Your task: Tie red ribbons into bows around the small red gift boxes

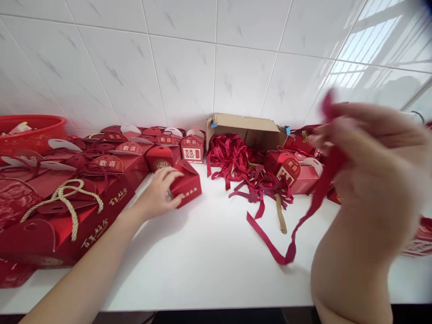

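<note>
My left hand (160, 191) reaches out over the white table (209, 252) and grips a small red gift box (187, 184) that rests on the surface. My right hand (371, 175) is raised close to the camera and blurred. Its fingers pinch a long red ribbon (303, 216). The ribbon hangs down from the hand and its lower end curls on the table.
Several red gift boxes (111, 164) crowd the left side, some with rope handles. A red basin (32, 130) stands at the far left. An open cardboard box (246, 128) lies at the back by a heap of red ribbons (236, 157). More red boxes (297, 173) sit to the right.
</note>
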`<state>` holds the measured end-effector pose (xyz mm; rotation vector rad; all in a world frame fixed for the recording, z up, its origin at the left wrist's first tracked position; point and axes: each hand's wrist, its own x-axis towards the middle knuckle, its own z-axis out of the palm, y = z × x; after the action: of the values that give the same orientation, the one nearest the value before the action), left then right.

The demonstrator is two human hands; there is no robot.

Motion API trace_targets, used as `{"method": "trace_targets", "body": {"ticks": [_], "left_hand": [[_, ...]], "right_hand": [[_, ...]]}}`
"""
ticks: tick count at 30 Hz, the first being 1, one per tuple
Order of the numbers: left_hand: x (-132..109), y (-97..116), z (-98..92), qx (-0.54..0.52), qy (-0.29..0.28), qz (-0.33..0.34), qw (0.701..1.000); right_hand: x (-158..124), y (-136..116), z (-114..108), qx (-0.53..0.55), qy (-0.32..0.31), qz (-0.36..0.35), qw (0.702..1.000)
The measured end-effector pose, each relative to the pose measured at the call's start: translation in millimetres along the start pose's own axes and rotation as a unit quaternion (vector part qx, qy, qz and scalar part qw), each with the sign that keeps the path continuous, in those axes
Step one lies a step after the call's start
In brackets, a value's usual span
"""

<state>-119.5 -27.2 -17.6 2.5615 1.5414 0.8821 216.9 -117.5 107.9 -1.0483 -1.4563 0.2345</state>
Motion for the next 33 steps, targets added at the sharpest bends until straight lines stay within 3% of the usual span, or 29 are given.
{"method": "trace_targets", "body": {"ticks": [1, 3, 5, 7, 9, 11, 16, 22, 33], "left_hand": [[-2, 7, 1.4, -0.037, -0.033, 0.040, 0.998], [-6, 22, 4.9, -0.105, -0.074, 0.089, 0.988], [-10, 35, 8.2, -0.159, -0.082, 0.104, 0.978], [-13, 46, 10.0, -0.198, -0.084, 0.103, 0.971], [-15, 53, 9.8, -0.224, -0.090, 0.092, 0.966], [-17, 58, 8.4, -0.244, -0.092, 0.077, 0.962], [-20, 68, 6.7, -0.300, -0.078, 0.041, 0.950], [-16, 75, 8.9, -0.335, -0.096, 0.031, 0.937], [-3, 91, 1.4, -0.280, -0.114, -0.017, 0.953]], "right_hand": [[5, 3, 4, 0.003, -0.041, 0.017, 0.999], [13, 12, 17, -0.004, -0.186, 0.082, 0.979], [19, 24, 33, -0.014, -0.345, 0.158, 0.925], [20, 35, 49, -0.006, -0.440, 0.198, 0.876], [17, 42, 63, 0.005, -0.489, 0.214, 0.845], [13, 45, 72, 0.003, -0.499, 0.214, 0.840], [7, 44, 78, -0.024, -0.473, 0.196, 0.859], [7, 40, 80, -0.013, -0.506, 0.213, 0.836], [3, 37, 82, 0.031, -0.549, 0.211, 0.808]]}}
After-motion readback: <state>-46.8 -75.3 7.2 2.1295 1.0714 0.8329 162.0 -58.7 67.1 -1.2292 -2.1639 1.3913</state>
